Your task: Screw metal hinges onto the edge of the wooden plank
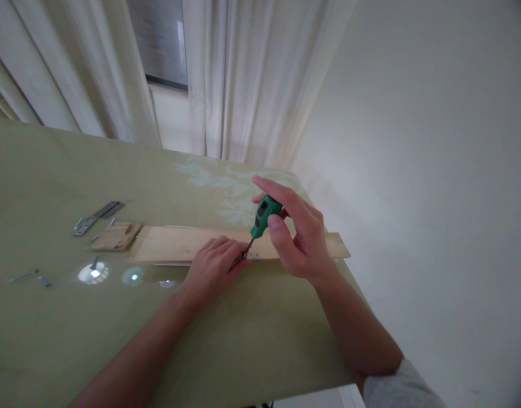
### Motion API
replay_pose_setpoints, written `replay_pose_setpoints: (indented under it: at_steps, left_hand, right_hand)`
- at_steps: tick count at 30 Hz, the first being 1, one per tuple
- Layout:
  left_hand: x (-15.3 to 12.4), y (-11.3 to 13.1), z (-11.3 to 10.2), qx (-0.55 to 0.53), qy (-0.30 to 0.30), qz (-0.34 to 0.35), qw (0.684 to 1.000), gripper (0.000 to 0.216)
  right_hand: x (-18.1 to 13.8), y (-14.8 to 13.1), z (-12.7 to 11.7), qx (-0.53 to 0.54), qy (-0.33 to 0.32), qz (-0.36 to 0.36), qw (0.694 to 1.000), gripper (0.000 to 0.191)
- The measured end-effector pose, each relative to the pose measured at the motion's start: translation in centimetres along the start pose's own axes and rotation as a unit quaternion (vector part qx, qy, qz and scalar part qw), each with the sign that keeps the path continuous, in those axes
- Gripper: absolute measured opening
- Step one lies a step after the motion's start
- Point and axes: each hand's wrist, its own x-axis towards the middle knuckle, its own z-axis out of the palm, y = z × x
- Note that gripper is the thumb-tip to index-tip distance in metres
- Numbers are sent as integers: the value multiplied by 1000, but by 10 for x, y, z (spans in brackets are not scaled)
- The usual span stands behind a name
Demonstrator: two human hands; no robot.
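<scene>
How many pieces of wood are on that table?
2. A long plank lies under the left hand and the green screwdriver; a small block sits just off its left end. More may hide beneath the plank.

Hinges (pixel 98 217) and screws (pixel 25 276) clutter the table (pixel 252 340) left of the plank (pixel 175 243).

A room in a home: pale curtains (pixel 239 79) hang over a window (pixel 161 42) behind a flower-patterned green counter (pixel 226 187).
</scene>
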Motion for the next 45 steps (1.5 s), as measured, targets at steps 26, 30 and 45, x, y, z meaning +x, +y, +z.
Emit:
replay_pose_setpoints:
  at_steps: [26, 30, 45]
  left_hand:
    - [-2, -2, 2, 5, 5, -10, 1000, 29]
    - [-1, -1, 2, 8, 10, -9, 1000, 29]
    - [0, 0, 1, 6, 8, -6, 1000, 28]
  right_hand:
    - [0, 4, 3, -65, 107, -3, 992, 32]
    - [0, 3, 3, -34, 79, -14, 996, 40]
    - [1, 5, 5, -55, 110, -36, 992, 38]
